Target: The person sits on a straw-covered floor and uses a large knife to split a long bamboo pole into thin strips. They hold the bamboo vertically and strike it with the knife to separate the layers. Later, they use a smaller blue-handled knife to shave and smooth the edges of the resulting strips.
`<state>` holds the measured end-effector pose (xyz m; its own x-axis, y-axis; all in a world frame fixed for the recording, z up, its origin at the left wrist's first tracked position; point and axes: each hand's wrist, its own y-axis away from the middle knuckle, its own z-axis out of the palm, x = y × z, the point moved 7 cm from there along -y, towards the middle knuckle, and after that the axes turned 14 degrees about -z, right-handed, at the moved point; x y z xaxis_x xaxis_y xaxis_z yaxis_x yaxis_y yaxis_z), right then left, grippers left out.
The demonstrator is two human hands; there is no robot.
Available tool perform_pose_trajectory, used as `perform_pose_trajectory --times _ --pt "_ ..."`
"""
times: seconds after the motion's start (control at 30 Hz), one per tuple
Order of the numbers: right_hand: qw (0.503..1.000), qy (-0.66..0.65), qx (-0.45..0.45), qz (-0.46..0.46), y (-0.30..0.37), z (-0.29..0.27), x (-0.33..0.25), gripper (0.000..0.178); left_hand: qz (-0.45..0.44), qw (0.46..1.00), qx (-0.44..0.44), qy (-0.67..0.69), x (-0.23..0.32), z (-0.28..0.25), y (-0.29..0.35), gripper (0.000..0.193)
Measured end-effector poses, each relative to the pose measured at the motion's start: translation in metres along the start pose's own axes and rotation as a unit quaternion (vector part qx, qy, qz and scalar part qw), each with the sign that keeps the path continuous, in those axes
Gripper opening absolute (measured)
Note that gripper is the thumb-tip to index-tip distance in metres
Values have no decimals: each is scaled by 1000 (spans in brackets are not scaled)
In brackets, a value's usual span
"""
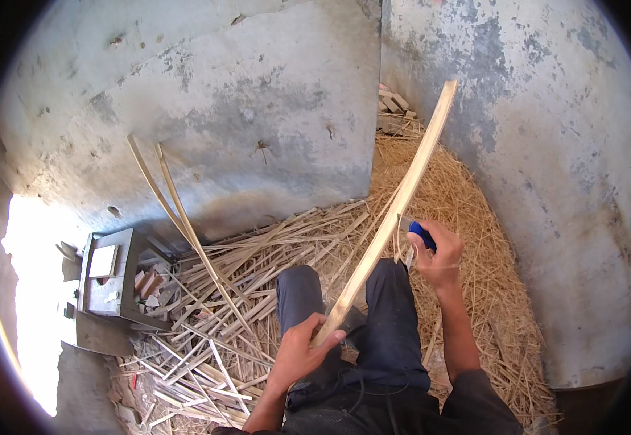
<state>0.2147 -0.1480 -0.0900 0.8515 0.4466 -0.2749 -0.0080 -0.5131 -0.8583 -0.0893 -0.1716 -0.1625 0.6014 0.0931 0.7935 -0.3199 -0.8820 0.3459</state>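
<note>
A pale wooden strip [394,206] slants up past the right knee [394,281], its lower end clamped in the left hand [305,357]; the right hand [439,255] is wrapped around a blue-handled tool [421,235]. The strip looks light, springy, possibly splintery — best gripped by its lower end.

Before me rises a grey wall [257,87], stained and pitted; past its straight edge, a second wall [547,181] flakes on my right. Straw-like litter [486,239] covers much of my floor [505,326]. Bricks [394,101] lie beyond; left, daylight [33,312] glares beside a grey stand [120,250].
</note>
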Motion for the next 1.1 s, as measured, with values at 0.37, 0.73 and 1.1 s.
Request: perform_pose_trajectory --times 0.37,0.73,1.1 --pt "996 -10 -58 -64 -13 -6 -33 38 113 971 -16 210 21 12 -47 58" --pt "996 -2 -49 -72 -5 -2 -34 30 154 966 126 162 22 13 -37 41" --pt "997 10 -72 -19 5 15 25 41 52 982 95 153 -15 18 -5 41"
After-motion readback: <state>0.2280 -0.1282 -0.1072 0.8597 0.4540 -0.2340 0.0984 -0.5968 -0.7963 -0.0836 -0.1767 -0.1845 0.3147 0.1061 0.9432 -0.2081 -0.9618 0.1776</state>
